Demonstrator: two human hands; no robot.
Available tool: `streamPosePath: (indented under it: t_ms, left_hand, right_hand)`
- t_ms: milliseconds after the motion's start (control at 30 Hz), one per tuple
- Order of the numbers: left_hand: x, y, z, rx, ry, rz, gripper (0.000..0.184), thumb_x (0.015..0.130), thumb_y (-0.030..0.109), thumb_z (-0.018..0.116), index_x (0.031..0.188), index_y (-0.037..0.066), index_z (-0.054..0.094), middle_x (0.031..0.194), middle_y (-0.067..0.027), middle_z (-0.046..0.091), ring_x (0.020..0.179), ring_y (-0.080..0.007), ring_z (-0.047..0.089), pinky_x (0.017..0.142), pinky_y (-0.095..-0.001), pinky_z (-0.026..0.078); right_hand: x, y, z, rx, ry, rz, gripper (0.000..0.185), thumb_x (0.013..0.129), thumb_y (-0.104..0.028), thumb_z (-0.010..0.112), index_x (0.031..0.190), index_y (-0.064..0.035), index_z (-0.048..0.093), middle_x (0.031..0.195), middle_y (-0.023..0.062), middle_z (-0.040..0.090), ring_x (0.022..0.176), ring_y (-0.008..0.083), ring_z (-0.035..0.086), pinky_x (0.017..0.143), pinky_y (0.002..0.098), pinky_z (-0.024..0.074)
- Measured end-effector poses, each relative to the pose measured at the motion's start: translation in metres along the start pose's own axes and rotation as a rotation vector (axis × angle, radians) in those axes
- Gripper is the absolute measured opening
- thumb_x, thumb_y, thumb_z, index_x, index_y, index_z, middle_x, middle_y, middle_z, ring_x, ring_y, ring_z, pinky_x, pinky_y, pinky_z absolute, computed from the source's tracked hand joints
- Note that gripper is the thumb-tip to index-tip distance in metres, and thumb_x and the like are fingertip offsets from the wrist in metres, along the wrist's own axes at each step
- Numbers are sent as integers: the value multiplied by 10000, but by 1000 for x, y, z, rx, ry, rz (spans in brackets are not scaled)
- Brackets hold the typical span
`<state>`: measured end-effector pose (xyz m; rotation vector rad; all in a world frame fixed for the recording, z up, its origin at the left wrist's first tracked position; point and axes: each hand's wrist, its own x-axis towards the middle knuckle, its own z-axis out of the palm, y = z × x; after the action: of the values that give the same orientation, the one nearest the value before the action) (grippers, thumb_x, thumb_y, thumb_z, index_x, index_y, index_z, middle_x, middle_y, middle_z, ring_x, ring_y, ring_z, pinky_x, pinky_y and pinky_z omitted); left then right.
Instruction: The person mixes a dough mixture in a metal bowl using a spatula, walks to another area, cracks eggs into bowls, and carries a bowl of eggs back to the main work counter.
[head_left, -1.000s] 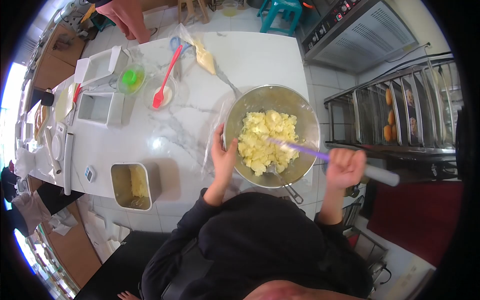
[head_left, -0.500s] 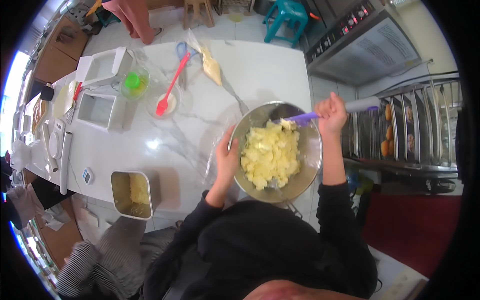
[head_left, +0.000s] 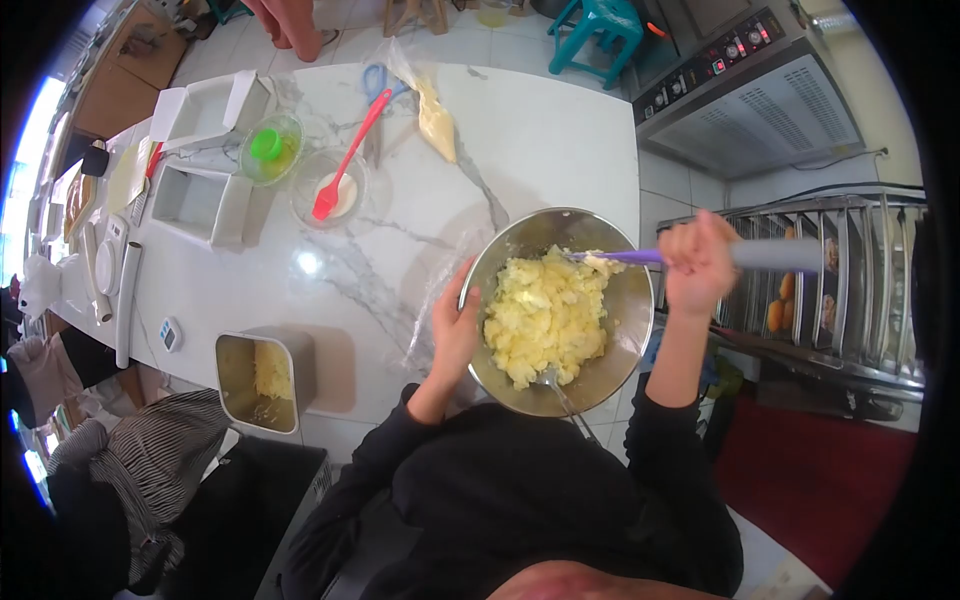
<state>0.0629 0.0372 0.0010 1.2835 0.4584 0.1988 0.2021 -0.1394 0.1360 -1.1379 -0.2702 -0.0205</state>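
1 bowl (head_left: 629, 325) of mash (head_left: 545, 318)
Left hand (head_left: 455, 333) grabbing the bowl, right hand (head_left: 697, 262) clutching a spatula (head_left: 636, 257), mash left of those fingers.

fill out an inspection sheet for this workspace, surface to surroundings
surface: white table with grey veins and a glare spot
job's things: metal bowl holding lumpy yellow mixture; utensil handle past the rim; purple spatula with mixture on its blade
clutter: scissors, filled piping bag, red brush, timer, metal tin
hands: left hand grips the bowl's side; right hand grips the spatula
cables: dark cord near the oven
surroundings: tray rack, teal stool
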Motion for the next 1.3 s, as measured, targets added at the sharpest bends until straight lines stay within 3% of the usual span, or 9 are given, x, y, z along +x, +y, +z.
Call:
streamPosePath:
  t_ms: [167,433,533,733,833,933,1067,1167,1300]
  left_hand:
    - [-2,3,1,50,14,15,347,887,49,423,1225,-29,429,1208,-113,492,1124,-172,434,956,-281,302]
    - [-1,7,5,35,26,-23,342,884,37,413,1218,-35,434,1181,-112,512,1100,-161,450,943,-275,314]
    - [-2,7,5,13,36,-23,340,881,29,411,1214,-37,438,1170,-111,519,1087,-156,457,935,-268,320]
    - [-6,3,6,38,58,2,338,873,13,410,1206,-25,456,1147,-109,535,1053,-150,478,913,-261,340]
    - [-9,8,7,49,71,12,338,869,11,416,1202,-18,463,1133,-109,544,1037,-149,488,900,-258,351]
    - [-9,9,7,58,79,30,336,864,10,425,1196,-17,469,1117,-108,555,1022,-148,499,888,-258,361]
    - [-10,-2,6,18,56,34,337,857,2,433,1192,-20,470,1100,-114,566,1000,-147,510,874,-259,370]
    - [-17,1,5,110,89,83,342,852,-5,438,1193,-20,469,1093,-120,570,990,-145,515,868,-257,374]
    - [-19,-1,4,65,117,64,347,850,-13,437,1196,-15,468,1087,-120,572,983,-140,518,863,-254,377]
  right_hand:
    - [2,-14,5,-23,18,15,348,858,-86,437,526,-84,335,405,-14,232,344,76,202,360,256,192]
    - [31,26,1,-87,23,382,371,799,-91,507,504,-127,285,408,-25,242,343,85,214,371,261,217]
    - [38,39,5,-122,-14,497,365,821,-112,475,507,-133,289,396,-33,237,340,89,222,373,253,221]
    - [-23,63,20,-369,-69,319,336,813,-88,484,509,-93,341,410,-28,286,340,99,275,359,253,226]
    - [-60,64,-1,-426,-158,-37,317,830,-68,443,525,-74,357,415,-16,277,337,100,251,353,266,210]
    - [-73,52,-31,124,160,-63,323,849,-75,402,533,-87,331,410,-8,251,349,106,225,369,276,211]
    - [-74,25,-44,71,140,-73,355,857,-126,389,528,-137,258,404,-9,212,378,103,189,417,273,236]
    - [-77,15,-33,102,351,-67,356,863,-132,377,526,-137,261,407,-9,216,377,98,186,418,271,236]
    - [-76,-5,-28,128,356,-66,348,864,-128,372,533,-136,263,412,-9,225,377,96,192,422,269,231]
